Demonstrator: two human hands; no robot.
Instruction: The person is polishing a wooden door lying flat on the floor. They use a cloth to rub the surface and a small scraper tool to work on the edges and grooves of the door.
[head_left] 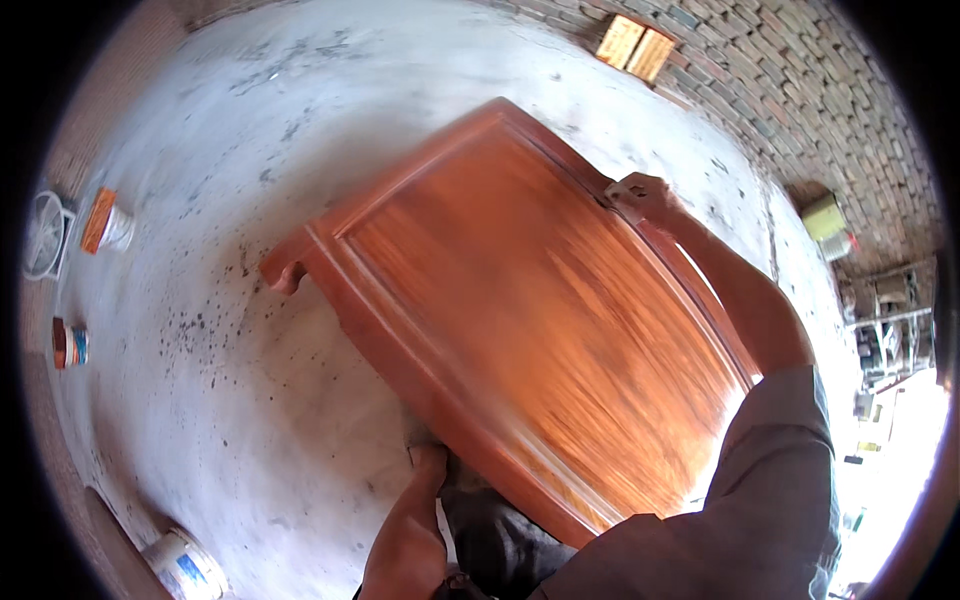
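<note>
Wooden table (540,290) sits between the hands: right hand (642,197) gripping its right edge, left hand (428,457) at the left, grip unclear!

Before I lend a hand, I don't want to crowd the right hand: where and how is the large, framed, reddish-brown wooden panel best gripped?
Probably grip the panel by the curled, reddish-brown wooden projection at its left corner, coming from the left. That part juts past the frame, seems narrow enough to grasp, and lies well away from the right hand.
</note>
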